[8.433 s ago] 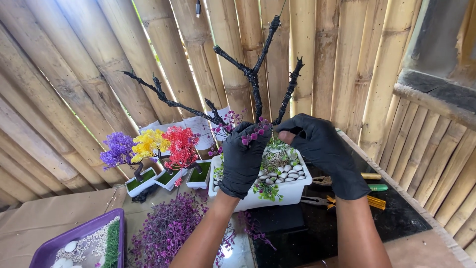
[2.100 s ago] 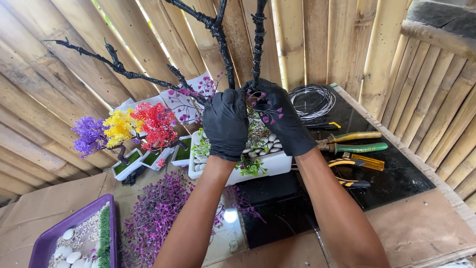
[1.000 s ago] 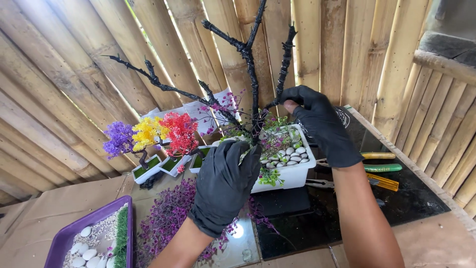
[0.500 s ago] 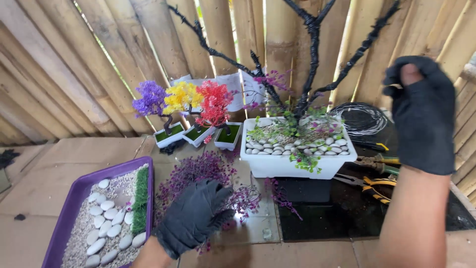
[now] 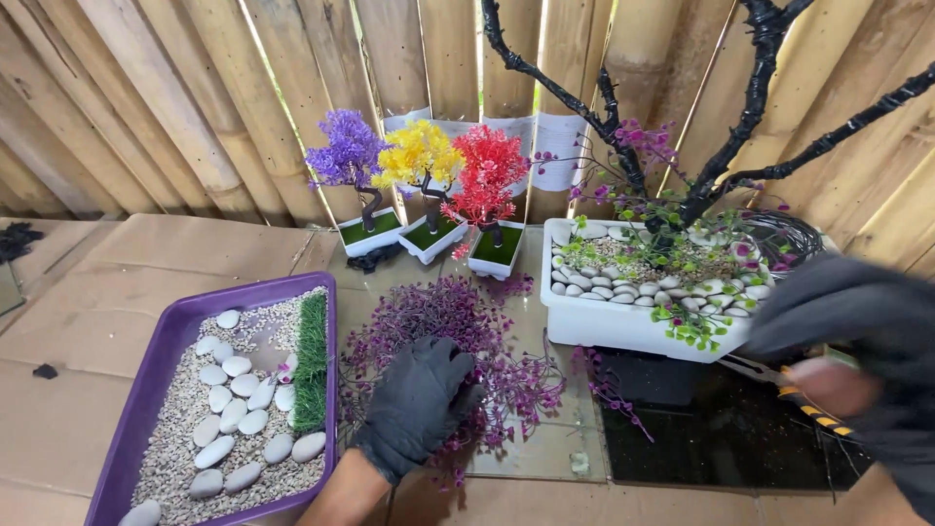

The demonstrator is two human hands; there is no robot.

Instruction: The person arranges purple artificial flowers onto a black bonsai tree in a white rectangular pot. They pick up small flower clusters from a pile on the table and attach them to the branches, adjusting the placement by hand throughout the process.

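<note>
Now gloved left hand (image 5: pixel 417 401) presses feathery purple plastic sprigs (image 5: pixel 467 341).

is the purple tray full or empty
Partly full. The purple tray holds gravel, white pebbles and a green grass strip, below its rim.

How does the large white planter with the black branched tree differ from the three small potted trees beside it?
The large white planter is filled with white pebbles, while the three small potted trees stand in little white pots topped with green turf. The black tree is mostly bare, with only a few purple sprigs; the small trees carry full purple, yellow and red crowns. The black tree runs out of the top of the picture; the small ones are far shorter. All sit in white rectangular pots.
</note>
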